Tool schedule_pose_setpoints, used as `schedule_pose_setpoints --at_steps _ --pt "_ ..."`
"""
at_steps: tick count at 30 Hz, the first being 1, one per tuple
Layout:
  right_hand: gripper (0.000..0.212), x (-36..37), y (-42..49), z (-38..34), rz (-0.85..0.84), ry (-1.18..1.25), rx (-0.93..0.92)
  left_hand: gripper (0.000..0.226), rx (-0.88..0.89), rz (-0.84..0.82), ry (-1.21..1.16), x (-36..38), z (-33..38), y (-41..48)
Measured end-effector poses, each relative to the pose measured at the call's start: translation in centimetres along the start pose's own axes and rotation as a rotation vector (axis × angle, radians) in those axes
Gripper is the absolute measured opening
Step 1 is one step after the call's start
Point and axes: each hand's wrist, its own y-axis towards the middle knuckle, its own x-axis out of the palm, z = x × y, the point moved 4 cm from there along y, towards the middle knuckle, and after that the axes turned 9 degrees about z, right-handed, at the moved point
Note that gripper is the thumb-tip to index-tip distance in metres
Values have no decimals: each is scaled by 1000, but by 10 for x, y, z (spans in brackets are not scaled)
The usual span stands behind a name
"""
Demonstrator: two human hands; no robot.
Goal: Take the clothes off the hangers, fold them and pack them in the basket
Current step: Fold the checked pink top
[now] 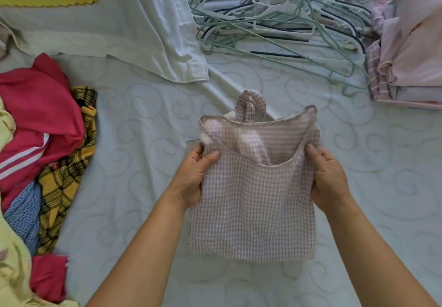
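Nearest to the camera, two bare forearms reach forward over the pale bed cover (pixel 148 120) with its swirl pattern. Between the two hands lies a small pink checked garment (pixel 253 201), folded in a rough rectangle; its lower part rests flat on the cover and its upper part is lifted a little. The left hand (pixel 193 175) grips the left edge of the garment, the thumb on top of the cloth and the other fingers curled under it. The right hand (pixel 327 177) grips the right edge in the same way, thumb on top, fingers behind the cloth (only their backs show). One checked strap (pixel 251 105) stands up in a loop at the far edge of the garment, beyond both hands.

At the left edge, a loose heap of clothes (pixel 40 139) lies on the cover: a red piece with white stripes, a yellow plaid piece, a blue mesh piece and something pale yellow. It is well apart from the left hand.

Farther away, a white garment (pixel 148 34) is spread on the cover. To its right a tangled pile of hangers (pixel 282 24) lies, green, white, dark and pink. At the right edge there is a stack of folded pink clothes (pixel 411 53), just beside the hangers.
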Motion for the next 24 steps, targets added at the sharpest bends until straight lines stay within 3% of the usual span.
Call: schedule_pose_setpoints --at_steps 2,5,8,11,14,16,19,22,24 --pt "25 -7 9 9 36 -142 35 12 71 104 170 -15 -2 7" --pt "14 -13 24 26 156 -635 -95 12 323 449 791 -42 -7 18" --pt "41 -19 18 31 303 -762 -251 47 364 665 786 -59 -15 15" --pt "57 -33 8 43 389 -620 -129 71 216 568 525 -56 -26 18" --pt "40 -33 11 50 261 -399 77 45 158 326 380 -37 -23 28" --pt "20 -25 13 46 152 -284 155 31 203 363 359 -36 -16 31" --pt "27 -23 17 37 133 -391 -35 34 417 543 764 -53 -3 33" --pt "54 -20 21 30 183 -529 -192 51 512 486 1148 -48 7 41" --pt "42 -12 26 27 138 -478 -144 55 534 511 1369 -38 17 46"
